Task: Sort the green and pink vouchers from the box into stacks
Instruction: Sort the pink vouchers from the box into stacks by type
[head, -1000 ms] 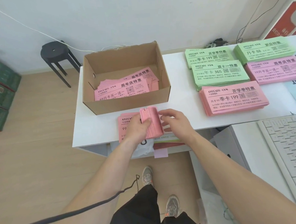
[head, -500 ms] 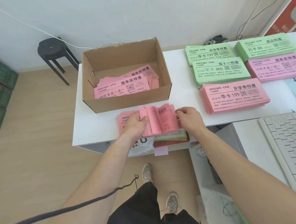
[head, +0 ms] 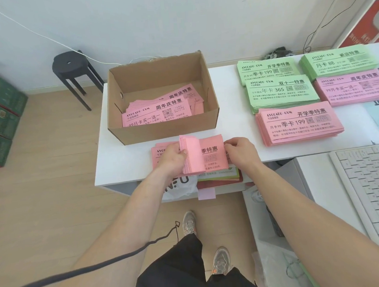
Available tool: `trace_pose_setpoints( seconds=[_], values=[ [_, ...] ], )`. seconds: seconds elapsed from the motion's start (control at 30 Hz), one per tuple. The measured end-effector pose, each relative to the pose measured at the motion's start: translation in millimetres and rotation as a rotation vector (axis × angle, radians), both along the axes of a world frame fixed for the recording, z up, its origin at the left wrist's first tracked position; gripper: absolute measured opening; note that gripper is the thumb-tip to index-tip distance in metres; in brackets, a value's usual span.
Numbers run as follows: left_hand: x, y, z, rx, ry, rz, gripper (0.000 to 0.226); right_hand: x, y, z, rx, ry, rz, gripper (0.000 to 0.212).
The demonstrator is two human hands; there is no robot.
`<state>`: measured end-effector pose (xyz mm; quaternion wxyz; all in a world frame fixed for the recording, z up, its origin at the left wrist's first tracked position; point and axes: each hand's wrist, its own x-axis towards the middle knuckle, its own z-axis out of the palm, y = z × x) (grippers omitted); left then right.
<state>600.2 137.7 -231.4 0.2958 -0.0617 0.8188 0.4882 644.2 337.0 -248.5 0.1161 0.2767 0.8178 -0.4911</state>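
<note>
**Both hands on a bundle of pink vouchers at the near edge of the table.**

(a) My left hand (head: 172, 155) grips the bundle of pink vouchers (head: 213, 157). Its fingers are curled round a sheaf of upper sheets (head: 190, 152), which is bent up and back over them. The thumb tip presses on the face of that sheaf.

(b) My right hand (head: 240, 151) pinches the bundle's right edge with its fingers curled in. How far the fingertips reach under the paper cannot be told.

(c) Between the two sets of fingers a lower voucher lies exposed, with its printed characters legible. The bundle's left end shows just past my left knuckles. The bundle rests on the white table (head: 123, 160).

(d) Just beyond my left fingertips stands the open cardboard box (head: 161, 131), its near wall close to the bent sheaf. Loose pink vouchers (head: 157, 112) lie fanned on its floor.

(e) To the right of my right fingers, apart from them, lies a pink stack (head: 298, 123). Farther beyond it are three green stacks (head: 279, 92), (head: 268, 71), (head: 339, 61) and a second pink stack (head: 353, 86). All are flat and face up.

(f) Nearer than my right fingers and to their right, a white keyboard (head: 369, 190) sits on a lower surface.
</note>
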Motion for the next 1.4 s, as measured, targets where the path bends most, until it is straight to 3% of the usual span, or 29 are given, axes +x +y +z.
trace_pose_setpoints(
  seconds=[0.2, 0.5, 1.4],
  values=[
    [1, -1, 3, 0.024, -0.029, -0.013, 0.028, -1, -1, 0, -0.019, -0.004, -0.016, 0.024],
    [0, -2, 5, 0.057, -0.042, -0.007, 0.036, -4, 1, 2, -0.036, 0.001, -0.012, 0.034],
    [0, 3, 7, 0.175, -0.131, -0.022, 0.044, -4, 5, -1, -0.063, -0.007, 0.009, 0.022]
  ],
)
